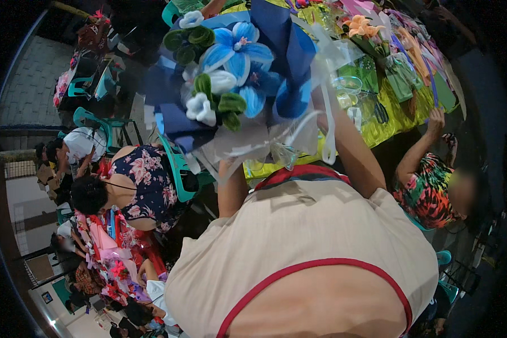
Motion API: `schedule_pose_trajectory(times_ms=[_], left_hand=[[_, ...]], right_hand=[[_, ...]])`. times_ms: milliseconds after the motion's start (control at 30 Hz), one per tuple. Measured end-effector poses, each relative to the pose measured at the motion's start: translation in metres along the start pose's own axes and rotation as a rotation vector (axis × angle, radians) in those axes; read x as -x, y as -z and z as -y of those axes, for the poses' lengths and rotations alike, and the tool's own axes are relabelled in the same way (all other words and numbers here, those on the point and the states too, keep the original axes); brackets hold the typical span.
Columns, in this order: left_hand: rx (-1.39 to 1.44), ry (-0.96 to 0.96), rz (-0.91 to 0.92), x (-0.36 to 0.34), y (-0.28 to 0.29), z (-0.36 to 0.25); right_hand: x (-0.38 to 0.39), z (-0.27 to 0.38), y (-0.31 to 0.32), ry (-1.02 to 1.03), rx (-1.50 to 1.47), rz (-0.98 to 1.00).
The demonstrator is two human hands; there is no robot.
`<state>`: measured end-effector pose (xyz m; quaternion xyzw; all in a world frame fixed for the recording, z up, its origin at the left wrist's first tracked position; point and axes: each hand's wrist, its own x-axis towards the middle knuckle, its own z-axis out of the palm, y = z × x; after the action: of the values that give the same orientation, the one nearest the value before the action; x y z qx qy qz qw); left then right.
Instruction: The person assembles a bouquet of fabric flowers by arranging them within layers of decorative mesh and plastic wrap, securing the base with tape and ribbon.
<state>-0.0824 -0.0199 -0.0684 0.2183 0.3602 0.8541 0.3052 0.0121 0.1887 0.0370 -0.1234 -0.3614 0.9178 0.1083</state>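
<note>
A bouquet of blue and white fuzzy flowers point(236, 53) with green leaves, dark blue wrapping point(284, 28) and translucent white wrap point(231, 149) is held up in front of me. My left forearm point(231, 191) rises to its lower side, and that hand is hidden behind the wrapping. My right forearm point(355, 158) reaches up behind the bouquet's right side, where a white strip point(329, 141) hangs; the fingers of that hand are hidden too.
A yellow-covered table point(388, 121) holds scissors point(381, 112), an orange flower point(360, 25) and wrapping. A person in a floral top point(425, 194) reaches toward it at right. Another person point(135, 186) sits left on a teal chair point(183, 180). Other people work around a pink-covered table point(110, 245).
</note>
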Motion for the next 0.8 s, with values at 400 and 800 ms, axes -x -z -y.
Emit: schedule_pose_trajectory(times_ms=[400,800], left_hand=[[0.006,0.035,0.036,-0.042,0.02,-0.01],[-0.025,0.11,0.131,-0.064,0.019,0.0]], right_hand=[[-0.007,-0.014,0.036,0.024,0.386,0.073],[-0.009,-0.07,0.058,-0.172,0.376,0.534]])
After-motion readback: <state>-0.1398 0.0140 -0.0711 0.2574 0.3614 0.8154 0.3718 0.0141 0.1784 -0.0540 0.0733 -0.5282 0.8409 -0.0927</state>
